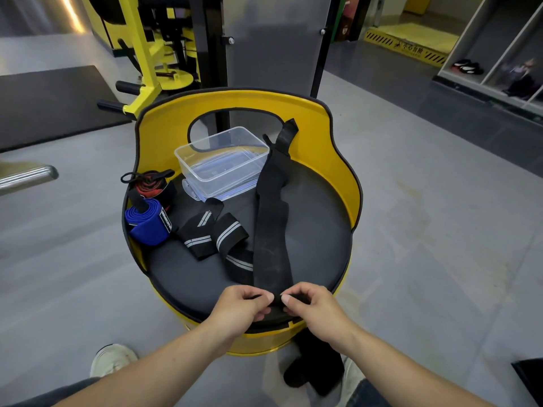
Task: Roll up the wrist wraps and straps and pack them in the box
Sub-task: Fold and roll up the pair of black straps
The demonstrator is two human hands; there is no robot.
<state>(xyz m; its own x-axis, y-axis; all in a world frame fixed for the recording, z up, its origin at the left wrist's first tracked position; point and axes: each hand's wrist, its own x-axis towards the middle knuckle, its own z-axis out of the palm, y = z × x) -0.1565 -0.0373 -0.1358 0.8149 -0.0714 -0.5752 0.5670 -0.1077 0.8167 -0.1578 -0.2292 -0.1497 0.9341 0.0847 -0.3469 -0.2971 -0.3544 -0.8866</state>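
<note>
Nearest the camera, left hand [245,304] and right hand [308,305] meet at the near edge of the seat, fingers curled and pinching the near end of the long black strap [271,230], thumbs almost touching; reads as starting the first tight turn of a roll, both hands needed to keep the edge square. The strap lies flat and stretched away from the hands up the black padded surface [317,230] of a yellow tub-shaped seat [338,136], its far end with a loop [286,132] draped against the yellow back rim, probably laid straight so it rolls evenly. Something dark hangs below the seat edge near a shoe [113,361]; cannot tell if it is part of the strap. Left of the strap, a black wrap with grey stripes [213,233] lies loose and unrolled. Further left, a blue wrap [148,221] already rolled, and behind it a red-and-black wrap [152,186], also rolled, parked at the seat's left rim. At the back, clear plastic box [221,160] sits open and holding nothing, seemingly on its own lid [205,195], within reach for packing. Beyond: yellow gym machine [147,54], grey floor, shelving at right.
</note>
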